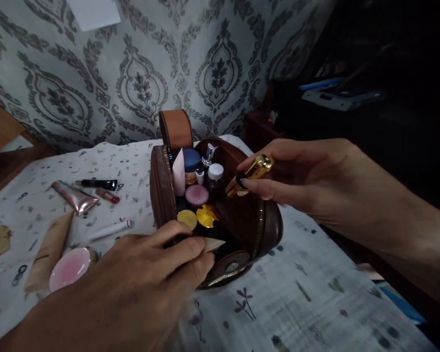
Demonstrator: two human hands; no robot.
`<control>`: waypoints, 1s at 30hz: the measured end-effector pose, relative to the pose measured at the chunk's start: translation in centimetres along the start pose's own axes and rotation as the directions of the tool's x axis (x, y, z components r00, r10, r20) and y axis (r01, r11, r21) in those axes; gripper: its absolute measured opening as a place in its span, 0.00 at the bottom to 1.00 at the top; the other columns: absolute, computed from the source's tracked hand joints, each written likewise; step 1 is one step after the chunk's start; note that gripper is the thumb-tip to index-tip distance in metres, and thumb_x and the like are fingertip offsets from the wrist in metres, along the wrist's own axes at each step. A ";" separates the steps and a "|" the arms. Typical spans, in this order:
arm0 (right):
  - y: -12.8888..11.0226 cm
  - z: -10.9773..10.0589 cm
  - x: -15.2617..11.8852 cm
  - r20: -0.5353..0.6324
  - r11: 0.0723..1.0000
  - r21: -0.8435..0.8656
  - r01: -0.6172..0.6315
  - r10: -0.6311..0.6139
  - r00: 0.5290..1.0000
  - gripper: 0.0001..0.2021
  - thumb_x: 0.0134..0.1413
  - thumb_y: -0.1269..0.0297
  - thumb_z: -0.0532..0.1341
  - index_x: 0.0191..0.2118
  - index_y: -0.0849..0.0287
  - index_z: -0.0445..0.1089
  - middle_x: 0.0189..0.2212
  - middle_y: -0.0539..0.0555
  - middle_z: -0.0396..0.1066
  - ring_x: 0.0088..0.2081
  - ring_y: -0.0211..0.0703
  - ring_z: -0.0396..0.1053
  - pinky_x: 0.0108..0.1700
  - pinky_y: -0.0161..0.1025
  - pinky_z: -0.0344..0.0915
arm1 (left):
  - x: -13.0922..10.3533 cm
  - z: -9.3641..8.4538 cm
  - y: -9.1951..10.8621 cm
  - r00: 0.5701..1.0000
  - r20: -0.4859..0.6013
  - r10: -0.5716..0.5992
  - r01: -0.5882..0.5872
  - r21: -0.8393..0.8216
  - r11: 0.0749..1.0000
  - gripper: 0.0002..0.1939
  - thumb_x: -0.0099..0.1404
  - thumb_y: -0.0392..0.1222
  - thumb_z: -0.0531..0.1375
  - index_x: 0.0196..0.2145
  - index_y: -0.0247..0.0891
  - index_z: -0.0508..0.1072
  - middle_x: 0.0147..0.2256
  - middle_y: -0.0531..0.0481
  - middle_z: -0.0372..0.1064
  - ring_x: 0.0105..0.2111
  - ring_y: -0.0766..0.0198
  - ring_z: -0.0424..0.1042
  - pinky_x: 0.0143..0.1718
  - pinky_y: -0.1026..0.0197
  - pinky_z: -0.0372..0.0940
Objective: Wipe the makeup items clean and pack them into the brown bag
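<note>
A brown zip cosmetic bag (160, 193) stands unzipped on the cloth, its lid folded open. My right hand (297, 171) pinches a gold lipstick tube (258, 168) with a dark band, tilted above the right side of the bag. At the near left rim my left hand (168, 271) reaches in, fingers curled together on a beige flat-ended tube (214, 244); most of that tube is hidden. Inside the bag are a pale pink tube (179, 173), a blue-lidded jar (191, 159), a white-capped bottle (215, 171), a pink round lid (197, 194) and a yellow-gold round item (206, 216).
Left on the patterned cloth (234, 283) lie a pink metallic tube (77, 196), a black tube (99, 184), a small lip gloss (108, 195), a white stick (110, 230), a tan tube (51, 249) and a pink compact (69, 268). Patterned wallpaper (143, 73) rises behind.
</note>
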State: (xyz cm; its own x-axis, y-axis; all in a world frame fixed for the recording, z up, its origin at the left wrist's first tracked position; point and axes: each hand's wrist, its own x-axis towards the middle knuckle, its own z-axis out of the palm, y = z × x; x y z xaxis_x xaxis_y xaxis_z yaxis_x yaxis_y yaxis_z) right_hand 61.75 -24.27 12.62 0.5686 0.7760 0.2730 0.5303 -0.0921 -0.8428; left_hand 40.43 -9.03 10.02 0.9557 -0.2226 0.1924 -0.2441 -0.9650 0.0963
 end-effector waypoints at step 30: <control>-2.1 4.7 4.3 0.565 0.089 -0.825 0.559 0.103 0.818 0.08 0.58 0.74 0.59 0.31 0.62 0.75 0.25 0.58 0.76 0.30 0.46 0.72 0.33 0.40 0.55 | -0.6 -0.3 -0.5 0.998 0.021 0.060 -0.058 -0.090 0.994 0.19 0.67 0.35 0.54 0.55 0.39 0.67 0.53 0.47 0.70 0.55 0.54 0.64 0.45 0.57 0.68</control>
State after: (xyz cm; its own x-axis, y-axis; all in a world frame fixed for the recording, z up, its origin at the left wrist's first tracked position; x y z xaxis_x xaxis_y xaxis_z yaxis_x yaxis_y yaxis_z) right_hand 60.12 -17.84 13.42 0.1643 0.9784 -0.1255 0.8834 -0.0893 0.4600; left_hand 39.93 -8.41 10.16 0.9426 -0.2829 0.1777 -0.3128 -0.9341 0.1720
